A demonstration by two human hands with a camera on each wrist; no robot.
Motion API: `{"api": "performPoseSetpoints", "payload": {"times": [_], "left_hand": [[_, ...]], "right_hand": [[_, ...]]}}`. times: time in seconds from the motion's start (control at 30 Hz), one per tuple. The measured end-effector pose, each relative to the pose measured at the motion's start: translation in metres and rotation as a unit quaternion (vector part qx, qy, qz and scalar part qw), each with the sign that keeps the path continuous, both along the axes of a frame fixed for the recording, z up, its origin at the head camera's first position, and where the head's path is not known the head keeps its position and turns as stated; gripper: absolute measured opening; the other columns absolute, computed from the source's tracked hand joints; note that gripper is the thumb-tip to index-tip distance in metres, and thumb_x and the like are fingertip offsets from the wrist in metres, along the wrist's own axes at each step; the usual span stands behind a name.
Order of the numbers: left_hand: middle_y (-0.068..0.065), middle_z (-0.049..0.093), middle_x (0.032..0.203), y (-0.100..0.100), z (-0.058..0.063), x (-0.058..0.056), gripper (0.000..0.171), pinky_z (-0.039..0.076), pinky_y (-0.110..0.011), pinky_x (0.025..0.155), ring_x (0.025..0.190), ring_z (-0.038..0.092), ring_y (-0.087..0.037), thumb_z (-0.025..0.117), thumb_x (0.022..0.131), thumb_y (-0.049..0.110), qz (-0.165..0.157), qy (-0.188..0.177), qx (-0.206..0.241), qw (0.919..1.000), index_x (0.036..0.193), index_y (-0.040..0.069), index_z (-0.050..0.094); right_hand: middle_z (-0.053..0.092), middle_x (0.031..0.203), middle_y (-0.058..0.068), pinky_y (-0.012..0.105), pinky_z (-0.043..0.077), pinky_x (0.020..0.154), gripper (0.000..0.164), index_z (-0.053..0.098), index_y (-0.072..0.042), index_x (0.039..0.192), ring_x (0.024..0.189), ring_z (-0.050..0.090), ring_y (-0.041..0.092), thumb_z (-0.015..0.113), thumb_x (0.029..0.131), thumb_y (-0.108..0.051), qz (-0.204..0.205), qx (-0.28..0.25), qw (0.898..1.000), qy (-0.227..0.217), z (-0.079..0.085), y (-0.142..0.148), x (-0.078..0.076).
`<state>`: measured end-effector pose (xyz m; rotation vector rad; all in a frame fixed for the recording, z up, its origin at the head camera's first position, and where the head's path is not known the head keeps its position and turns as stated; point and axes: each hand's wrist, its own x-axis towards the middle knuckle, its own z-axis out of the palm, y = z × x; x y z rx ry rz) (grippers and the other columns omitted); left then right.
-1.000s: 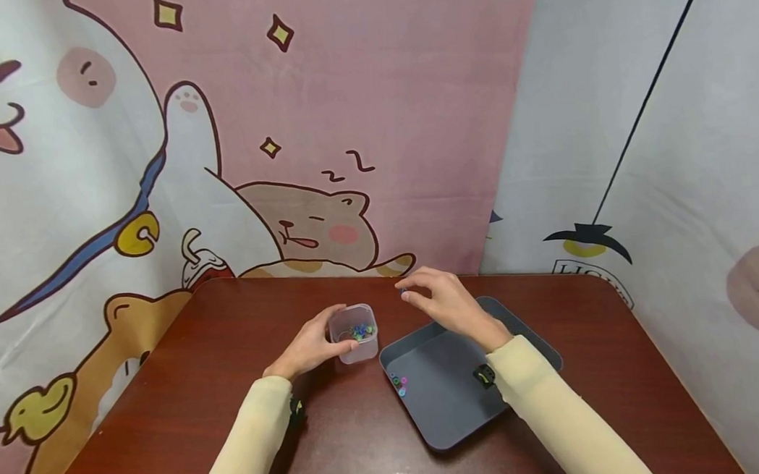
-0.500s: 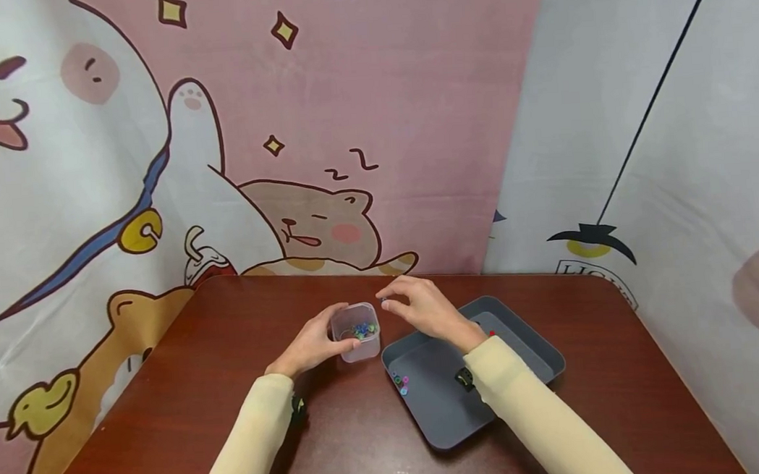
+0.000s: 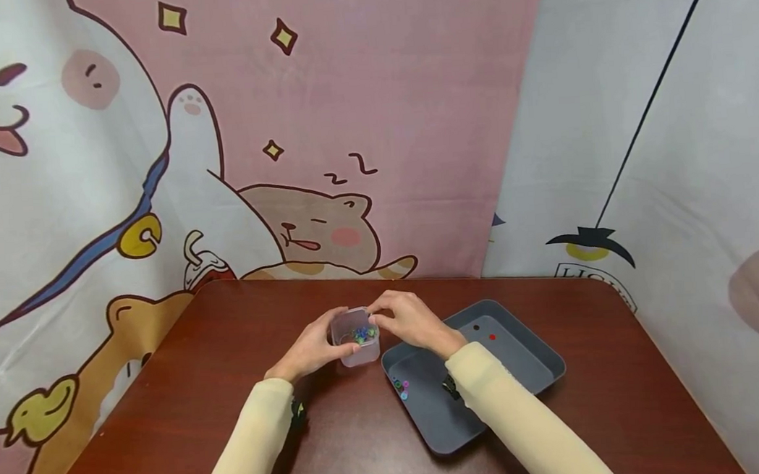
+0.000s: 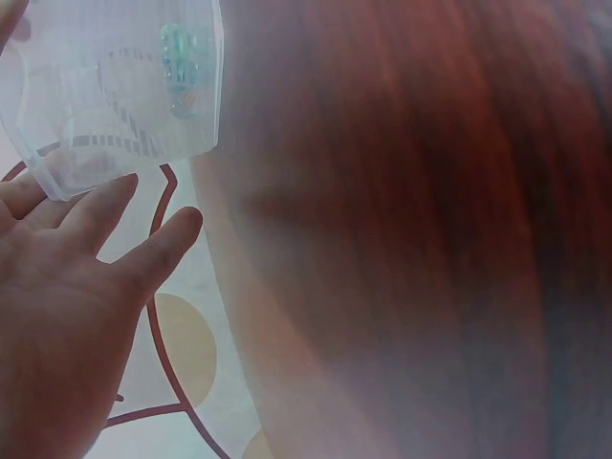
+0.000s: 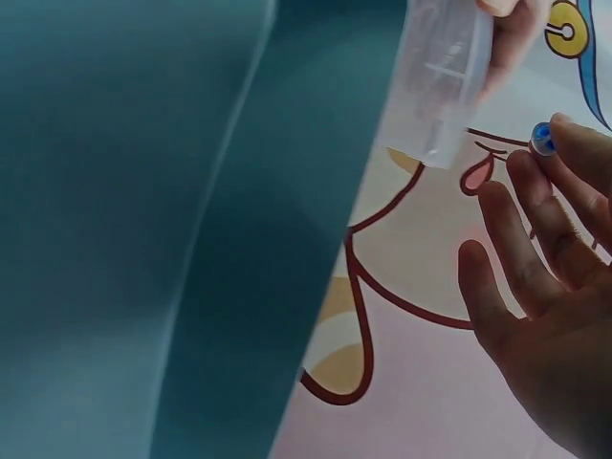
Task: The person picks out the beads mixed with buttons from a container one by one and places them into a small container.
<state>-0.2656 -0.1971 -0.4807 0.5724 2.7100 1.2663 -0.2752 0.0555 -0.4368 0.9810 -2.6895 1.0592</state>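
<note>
My left hand [image 3: 311, 351] holds a small translucent plastic box [image 3: 361, 355] tilted, its opening facing me, thumb on the near rim and fingers round the far side. Blue and green beads [image 3: 363, 334] lie inside it. Between thumb and index finger, my right hand [image 3: 414, 324] pinches a blue bead [image 5: 543, 140], clearest in the right wrist view. Those fingertips are at the box's right rim; the head view does not show whether they touch it. In the left wrist view the box [image 4: 115, 96] shows from its side, with greenish beads [image 4: 182, 57] seen through the wall.
A grey tray [image 3: 450, 425] lies on the brown table [image 3: 188, 423], right of the box and under my right forearm. Several small beads [image 3: 400, 386] sit at its left edge. A red bead [image 3: 493, 337] and a dark one [image 3: 476, 327] lie farther back. A cartoon-printed cloth [image 3: 437, 117] hangs behind.
My right hand has moved left and slightly down with the blue bead, from above the tray to the box's rim. The red and dark beads are now uncovered. My left hand stays with the box.
</note>
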Motion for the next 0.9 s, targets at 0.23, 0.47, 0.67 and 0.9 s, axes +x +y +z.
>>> {"api": "performPoseSetpoints", "payload": {"times": [0.23,0.47,0.67,0.9], "left_hand": [[-0.015,0.054,0.148,0.002,-0.002,0.000,0.089,0.048,-0.054,0.105,0.124,0.058,-0.031,0.085,0.086,0.044,-0.002,0.000,-0.009,1.0000,0.155,0.007,0.042],[-0.013,0.053,0.148,0.000,-0.001,-0.001,0.091,0.050,-0.052,0.104,0.122,0.059,-0.027,0.084,0.086,0.046,-0.004,0.003,-0.007,1.0000,0.157,0.009,0.040],[-0.013,0.054,0.147,0.001,0.002,-0.001,0.090,0.048,-0.053,0.106,0.125,0.058,-0.028,0.085,0.086,0.044,-0.003,0.001,-0.005,1.0000,0.156,0.009,0.040],[-0.013,0.054,0.147,0.001,0.004,0.000,0.092,0.046,-0.054,0.108,0.126,0.057,-0.029,0.085,0.084,0.047,0.003,0.002,-0.019,0.9998,0.155,0.009,0.041]], "right_hand": [[0.071,0.114,-0.001,0.038,0.055,0.091,0.019,0.079,-0.014,0.116,0.105,0.066,0.016,0.072,0.100,-0.020,0.005,0.024,1.000,-0.009,-0.012,-0.002,0.001],[0.069,0.118,0.001,0.040,0.055,0.092,0.022,0.078,-0.012,0.118,0.108,0.066,0.019,0.072,0.100,-0.022,0.012,0.030,0.999,-0.008,-0.013,-0.003,0.000],[0.070,0.122,0.001,0.043,0.053,0.098,0.023,0.078,-0.015,0.119,0.115,0.065,0.020,0.072,0.100,-0.025,-0.003,0.018,1.000,0.004,-0.004,0.006,0.001],[0.069,0.129,0.001,0.046,0.052,0.102,0.029,0.076,-0.014,0.124,0.122,0.063,0.022,0.071,0.100,-0.030,-0.031,0.006,0.999,0.018,0.012,0.031,0.007]]}}
